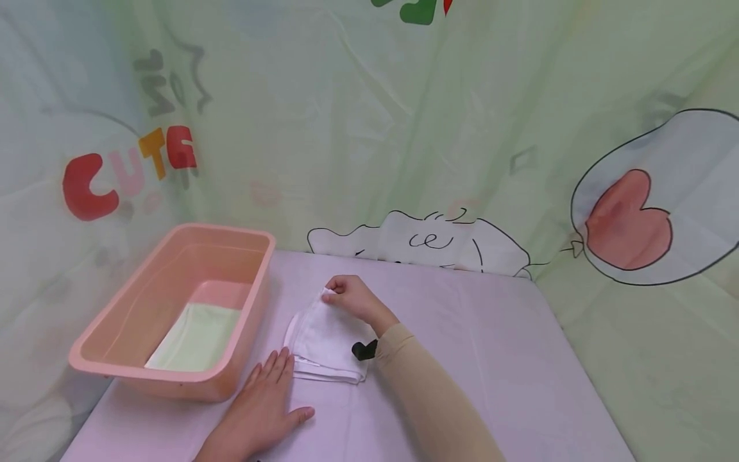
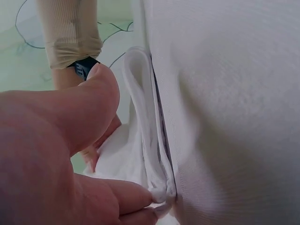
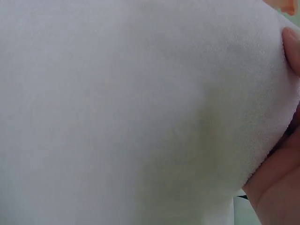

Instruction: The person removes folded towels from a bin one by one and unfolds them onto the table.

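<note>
A white folded towel (image 1: 331, 333) lies on the table to the right of the basin, one flap of it raised. My right hand (image 1: 355, 298) pinches the raised flap at its far edge between thumb and fingers. In the right wrist view the towel (image 3: 117, 108) fills most of the picture, with the right hand (image 3: 276, 187) along its right side. Palm down, the left hand (image 1: 262, 404) has straight fingers, their tips at the towel's near left corner. The left wrist view shows the left hand's fingertips (image 2: 136, 199) touching the stacked folds of the towel (image 2: 145, 117).
A pink plastic basin (image 1: 262, 289) stands at the left of the table (image 1: 462, 359), with a folded pale cloth (image 1: 199, 337) on its bottom. Printed curtains (image 1: 346, 128) hang around the table's back and sides. A black wrist strap piece (image 1: 364, 350) shows by the right sleeve.
</note>
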Demonstrator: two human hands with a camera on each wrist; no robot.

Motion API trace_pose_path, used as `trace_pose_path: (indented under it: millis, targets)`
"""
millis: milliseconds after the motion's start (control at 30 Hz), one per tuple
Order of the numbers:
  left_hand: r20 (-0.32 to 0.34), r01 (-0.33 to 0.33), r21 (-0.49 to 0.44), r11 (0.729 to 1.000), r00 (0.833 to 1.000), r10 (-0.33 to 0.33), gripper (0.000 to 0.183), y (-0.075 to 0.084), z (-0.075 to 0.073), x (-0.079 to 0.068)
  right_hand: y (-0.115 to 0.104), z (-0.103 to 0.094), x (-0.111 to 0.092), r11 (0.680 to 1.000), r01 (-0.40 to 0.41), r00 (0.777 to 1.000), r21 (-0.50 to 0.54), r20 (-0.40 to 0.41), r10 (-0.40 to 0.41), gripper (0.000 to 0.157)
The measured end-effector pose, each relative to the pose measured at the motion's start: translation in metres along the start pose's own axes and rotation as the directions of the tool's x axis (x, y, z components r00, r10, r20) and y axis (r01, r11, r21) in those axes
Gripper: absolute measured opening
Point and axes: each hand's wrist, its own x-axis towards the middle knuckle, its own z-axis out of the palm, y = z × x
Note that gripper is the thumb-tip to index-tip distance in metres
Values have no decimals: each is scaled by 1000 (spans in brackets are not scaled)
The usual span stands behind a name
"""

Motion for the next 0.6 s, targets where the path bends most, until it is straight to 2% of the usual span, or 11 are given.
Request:
trace_pose_path:
  millis: [300,600]
  targets:
    - [21,18,-22,1000,1000,-18,111,-1,-3,-2,1,-14,-10,996,-20,997,89,71,14,14]
    - [29,16,-41,999,999,-15,108,-2,-5,-4,9,-25,-14,985,-70,993,155,102,55,11]
